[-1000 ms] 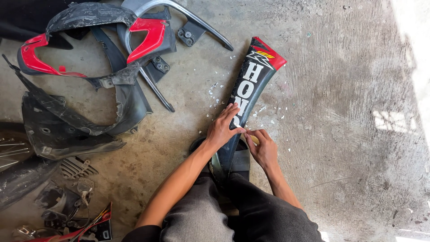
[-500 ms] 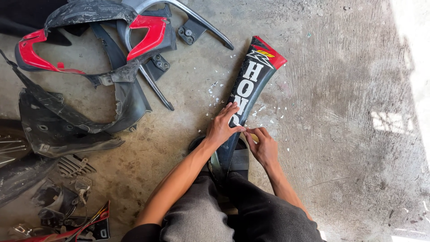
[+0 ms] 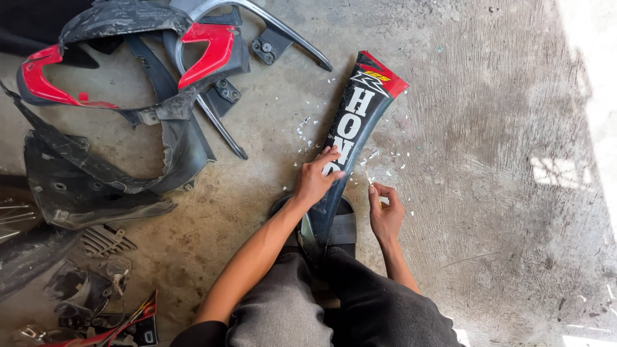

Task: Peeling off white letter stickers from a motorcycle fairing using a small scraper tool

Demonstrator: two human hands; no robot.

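Observation:
A long black fairing panel (image 3: 360,106) with a red tip and white lettering lies on the concrete, its near end between my feet in dark sandals (image 3: 344,226). My left hand (image 3: 315,181) presses down on the panel's lower part, fingers spread over the lettering. Just right of the panel, my right hand (image 3: 385,212) is pinched on a thin white sticker strip (image 3: 368,178), lifted off the panel's edge. Small white sticker flakes (image 3: 385,159) lie scattered around the panel.
A heap of black and red bike body parts (image 3: 96,173) fills the left side, with a grey metal grab rail (image 3: 283,32) at the top. Small broken pieces (image 3: 96,289) lie at the lower left. Bright sunlight (image 3: 591,96) falls on the concrete at the right.
My right hand has drawn away from the panel to the right, pinching a white strip. My left hand stays pressed on the panel.

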